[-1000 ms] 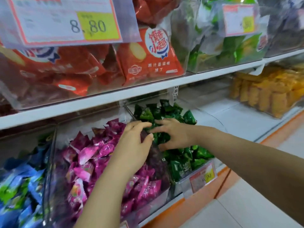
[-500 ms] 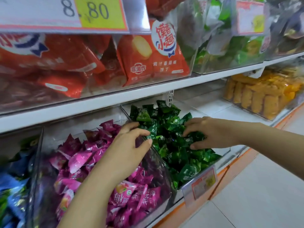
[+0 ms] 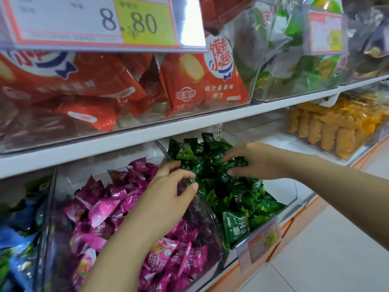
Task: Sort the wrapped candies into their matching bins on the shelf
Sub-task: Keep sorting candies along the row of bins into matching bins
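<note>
A clear bin of pink wrapped candies (image 3: 109,207) sits on the lower shelf, with a bin of green wrapped candies (image 3: 237,199) to its right. My left hand (image 3: 166,199) hovers over the clear divider (image 3: 202,207) between the two bins, fingers curled toward the green pile, with nothing visibly in its grasp. My right hand (image 3: 252,161) rests on top of the green heap, thumb and fingers closing on a green candy (image 3: 235,162).
A bin of blue wrapped candies (image 3: 16,239) stands at the far left. Above, bins hold red snack bags (image 3: 200,81) and green bags (image 3: 294,60) behind a price tag (image 3: 94,22). Yellow snacks (image 3: 332,125) sit at the right. White shelf edge (image 3: 147,133); tiled floor (image 3: 336,249).
My right hand has slid left and up across the green pile and closed on a candy. My left hand has edged slightly right toward the divider.
</note>
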`<state>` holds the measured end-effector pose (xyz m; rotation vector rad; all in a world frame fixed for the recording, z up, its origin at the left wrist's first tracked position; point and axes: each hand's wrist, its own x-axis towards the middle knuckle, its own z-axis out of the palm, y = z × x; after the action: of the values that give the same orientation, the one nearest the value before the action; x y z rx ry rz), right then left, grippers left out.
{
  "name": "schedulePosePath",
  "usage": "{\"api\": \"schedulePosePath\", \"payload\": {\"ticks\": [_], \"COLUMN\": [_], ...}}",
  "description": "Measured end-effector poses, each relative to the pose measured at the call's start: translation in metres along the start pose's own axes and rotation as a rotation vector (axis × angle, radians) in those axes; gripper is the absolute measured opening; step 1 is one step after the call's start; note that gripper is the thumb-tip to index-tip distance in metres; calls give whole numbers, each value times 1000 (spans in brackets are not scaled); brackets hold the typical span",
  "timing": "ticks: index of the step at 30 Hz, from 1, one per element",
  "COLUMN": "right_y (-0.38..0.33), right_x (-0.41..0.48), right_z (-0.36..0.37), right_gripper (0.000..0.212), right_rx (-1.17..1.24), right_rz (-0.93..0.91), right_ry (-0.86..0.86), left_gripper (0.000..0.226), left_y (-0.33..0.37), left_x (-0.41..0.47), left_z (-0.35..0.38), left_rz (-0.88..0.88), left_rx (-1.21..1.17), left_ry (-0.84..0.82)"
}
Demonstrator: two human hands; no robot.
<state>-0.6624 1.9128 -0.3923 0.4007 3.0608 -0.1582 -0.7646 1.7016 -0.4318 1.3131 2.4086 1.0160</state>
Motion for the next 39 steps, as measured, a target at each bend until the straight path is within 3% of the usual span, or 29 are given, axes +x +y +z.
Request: {"api": "schedulePosePath", "payload": {"ticks": [3, 6, 9, 15, 19, 25, 28, 31, 36, 39], "right_y": [-4, -5, -2, -8, -14, -19, -12, 2, 0, -4], "right_x": [26, 36, 27, -6, -22, -28, -10, 26, 77, 83], "right_z": [19, 29, 26, 26, 30, 36, 23, 13, 18, 19], "right_gripper": [64, 74, 78, 71, 82, 69, 54, 54, 82, 81], "right_rx": [-4, 12, 51, 56, 70, 179, 330, 264, 172, 43], "right_rz": [58, 184, 190, 83, 10, -52, 1, 62, 151, 156], "right_ry": [4, -208, -364, -439, -384, -192, 26, 190, 3, -95], "left_gripper": [26, 24, 22, 19, 19, 18, 17, 16, 18, 19], "left_y": [0, -2, -1, -1, -1, 1, 0, 3, 1, 0], "left_x": [0, 0, 0, 1, 0, -1, 1, 1, 0, 1], "left_z": [0, 0, 0, 2, 2, 1, 1, 1, 1, 1], "left_rz": [11, 9, 4, 5, 7, 1, -4, -7, -13, -12], "left_rx": [-2, -10, -10, -28, -26, -36, -33, -27, -16, -14], "left_ry": [-2, 8, 13, 20, 20, 17, 14, 13, 18, 14]}}
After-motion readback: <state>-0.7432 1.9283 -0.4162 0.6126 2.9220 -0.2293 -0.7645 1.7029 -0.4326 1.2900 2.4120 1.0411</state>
